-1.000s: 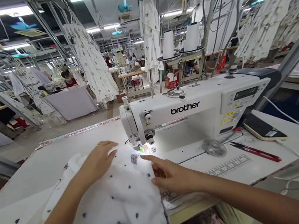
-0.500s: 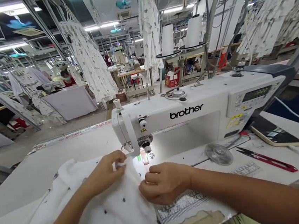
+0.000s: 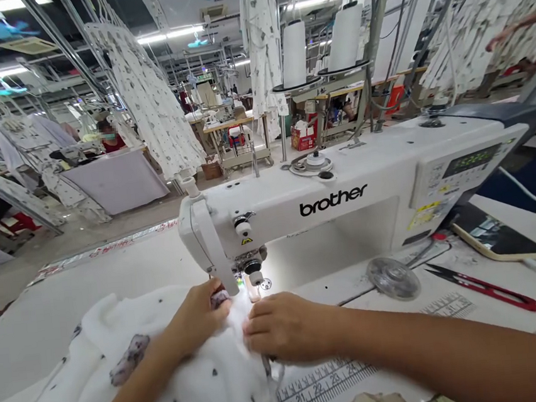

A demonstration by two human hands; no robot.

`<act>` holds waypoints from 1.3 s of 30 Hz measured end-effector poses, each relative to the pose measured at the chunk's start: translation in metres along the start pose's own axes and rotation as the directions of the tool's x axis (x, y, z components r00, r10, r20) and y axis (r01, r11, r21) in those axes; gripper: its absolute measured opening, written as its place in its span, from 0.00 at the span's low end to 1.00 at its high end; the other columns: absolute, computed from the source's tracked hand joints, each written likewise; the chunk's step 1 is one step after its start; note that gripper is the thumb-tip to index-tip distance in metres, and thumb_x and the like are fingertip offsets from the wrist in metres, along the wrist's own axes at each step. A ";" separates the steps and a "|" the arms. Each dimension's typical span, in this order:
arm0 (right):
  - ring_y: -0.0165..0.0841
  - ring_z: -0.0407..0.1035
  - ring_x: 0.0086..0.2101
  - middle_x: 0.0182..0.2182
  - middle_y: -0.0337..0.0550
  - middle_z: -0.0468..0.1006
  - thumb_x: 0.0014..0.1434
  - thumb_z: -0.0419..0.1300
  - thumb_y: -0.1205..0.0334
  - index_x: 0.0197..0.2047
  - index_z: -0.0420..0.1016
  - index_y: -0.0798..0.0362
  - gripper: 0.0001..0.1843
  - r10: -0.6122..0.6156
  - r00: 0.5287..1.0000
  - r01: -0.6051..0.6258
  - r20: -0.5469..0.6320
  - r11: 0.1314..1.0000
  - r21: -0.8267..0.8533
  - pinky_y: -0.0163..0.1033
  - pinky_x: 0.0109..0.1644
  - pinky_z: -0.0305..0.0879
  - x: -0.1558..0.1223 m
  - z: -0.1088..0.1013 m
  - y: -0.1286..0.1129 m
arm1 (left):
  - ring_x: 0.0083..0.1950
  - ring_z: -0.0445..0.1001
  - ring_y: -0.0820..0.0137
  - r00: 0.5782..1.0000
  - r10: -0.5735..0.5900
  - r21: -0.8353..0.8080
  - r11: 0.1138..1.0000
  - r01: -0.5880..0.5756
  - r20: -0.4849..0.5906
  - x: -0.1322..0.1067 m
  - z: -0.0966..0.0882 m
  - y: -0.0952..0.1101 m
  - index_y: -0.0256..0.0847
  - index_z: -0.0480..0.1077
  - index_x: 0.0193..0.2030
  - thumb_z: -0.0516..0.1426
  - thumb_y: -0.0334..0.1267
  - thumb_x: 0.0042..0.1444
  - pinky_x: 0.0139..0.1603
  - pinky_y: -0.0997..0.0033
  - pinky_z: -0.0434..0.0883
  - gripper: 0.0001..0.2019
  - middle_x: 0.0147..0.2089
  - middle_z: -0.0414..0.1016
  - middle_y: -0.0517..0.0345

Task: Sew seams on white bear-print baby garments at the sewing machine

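Note:
White fabric with dark printed spots (image 3: 191, 385) lies bunched on the left of the sewing table. My left hand (image 3: 200, 312) pinches its edge just left of the needle area of the white sewing machine (image 3: 278, 206). Close by on the right, my right hand (image 3: 284, 326) has its fingers closed on the fabric's right edge, in front of the presser foot. The machine's lamp lights the cloth between both hands. The fingertips of my right hand are partly hidden, and the needle itself is hard to make out.
Red-handled thread snips (image 3: 489, 287), a phone (image 3: 498, 232) and a clear round disc (image 3: 394, 278) lie to the right. A printed ruler (image 3: 323, 382) runs along the front edge. Thread cones (image 3: 294, 53) stand behind. A co-worker's arm (image 3: 517, 28) shows at far right.
Both hands, with the fabric, have come closer to the needle area. The right hand now meets the cloth's edge. A co-worker's arm has appeared at upper right, and the view has shifted slightly.

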State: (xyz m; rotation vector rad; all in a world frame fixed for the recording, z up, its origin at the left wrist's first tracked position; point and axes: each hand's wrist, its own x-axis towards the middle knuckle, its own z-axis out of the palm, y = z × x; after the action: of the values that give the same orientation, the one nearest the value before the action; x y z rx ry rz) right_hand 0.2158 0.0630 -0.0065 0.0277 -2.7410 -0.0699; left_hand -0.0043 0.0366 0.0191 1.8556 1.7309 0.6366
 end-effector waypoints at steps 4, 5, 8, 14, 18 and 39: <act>0.32 0.67 0.39 0.37 0.45 0.77 0.66 0.56 0.68 0.35 0.73 0.54 0.08 -0.107 0.994 0.107 -0.035 0.994 -0.011 0.35 0.45 0.64 -0.002 -0.008 -0.008 | 0.33 0.68 0.69 0.996 0.014 0.031 0.999 -0.017 0.088 -0.022 0.001 0.004 0.42 0.67 0.35 0.53 0.40 0.58 0.35 0.72 0.63 0.06 0.30 0.70 0.63; 0.31 0.67 0.39 0.37 0.45 0.77 0.66 0.56 0.68 0.35 0.74 0.54 0.08 -0.115 0.992 0.115 -0.045 0.993 -0.017 0.35 0.44 0.64 -0.002 -0.010 -0.009 | 0.32 0.67 0.69 0.995 0.011 0.042 0.999 -0.015 0.098 -0.025 0.002 0.005 0.42 0.67 0.34 0.52 0.43 0.60 0.34 0.72 0.62 0.09 0.29 0.69 0.63; 0.31 0.67 0.36 0.36 0.44 0.77 0.66 0.56 0.69 0.35 0.74 0.56 0.08 -0.130 0.988 0.128 -0.084 0.991 -0.026 0.35 0.42 0.63 -0.002 -0.012 -0.010 | 0.31 0.66 0.70 0.997 0.005 0.070 0.997 -0.011 0.083 -0.027 0.003 0.006 0.42 0.63 0.29 0.51 0.47 0.63 0.34 0.71 0.62 0.14 0.28 0.67 0.62; 0.30 0.64 0.32 0.34 0.42 0.76 0.64 0.57 0.70 0.36 0.75 0.59 0.06 -0.163 0.979 0.163 -0.122 0.987 -0.009 0.38 0.35 0.60 -0.002 -0.010 -0.010 | 0.34 0.66 0.69 0.997 -0.003 0.046 0.999 0.000 0.080 -0.023 0.003 0.002 0.42 0.63 0.30 0.54 0.43 0.60 0.37 0.70 0.62 0.10 0.32 0.68 0.62; 0.31 0.65 0.32 0.34 0.42 0.77 0.65 0.56 0.71 0.37 0.76 0.59 0.08 -0.177 0.978 0.180 -0.108 0.984 0.014 0.39 0.35 0.60 -0.003 -0.010 -0.009 | 0.34 0.66 0.70 0.998 0.013 0.073 0.997 -0.018 0.069 -0.023 0.006 0.002 0.42 0.63 0.31 0.55 0.41 0.60 0.37 0.70 0.62 0.09 0.33 0.69 0.63; 0.36 0.68 0.44 0.47 0.50 0.77 0.64 0.54 0.70 0.51 0.73 0.60 0.13 0.151 0.988 -0.152 0.018 0.972 0.177 0.41 0.51 0.66 -0.004 -0.018 0.008 | 0.37 0.72 0.68 0.998 0.028 0.118 0.992 -0.035 0.063 -0.023 0.008 0.010 0.43 0.66 0.34 0.53 0.40 0.61 0.41 0.67 0.67 0.06 0.38 0.73 0.60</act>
State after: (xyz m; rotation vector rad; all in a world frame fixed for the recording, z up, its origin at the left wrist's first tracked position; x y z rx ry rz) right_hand 0.2261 0.0708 0.0090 -0.1325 -2.7349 0.2180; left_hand 0.0064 0.0123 0.0195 1.9658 1.7366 0.4922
